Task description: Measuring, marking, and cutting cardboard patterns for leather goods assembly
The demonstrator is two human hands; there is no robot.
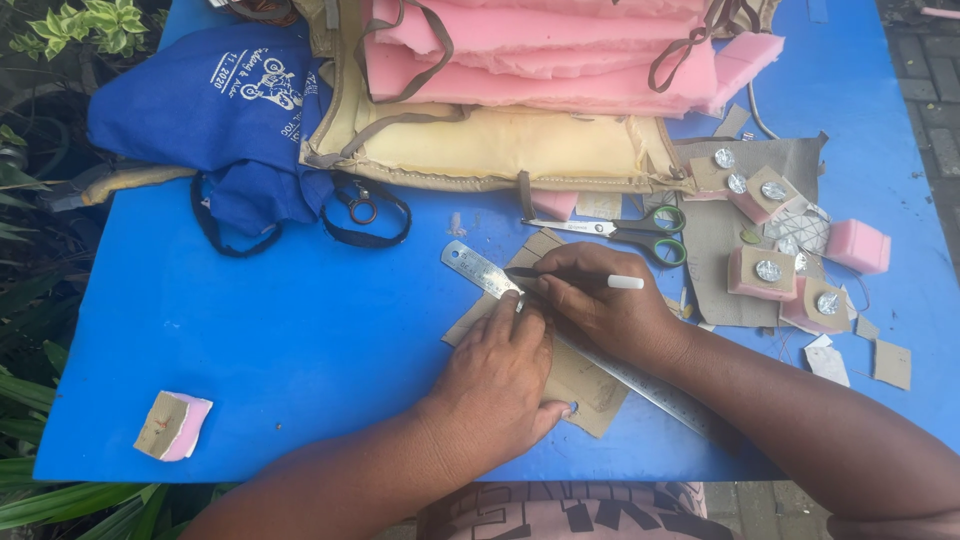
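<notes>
Item: marking step, line being ruled on tan card piece [585,385] lying on blue table [250,330].
- Your L hand [497,385]: fingers together, flat, pressing steel ruler [560,325] onto card.
- Your R hand [600,300]: fingers pinched round black pen w/ white cap [580,277], tip at ruler edge.
- Next move needs: ruler kept from slipping, even pen pull along edge.
- Nearby: green-handled scissors [630,230].
</notes>
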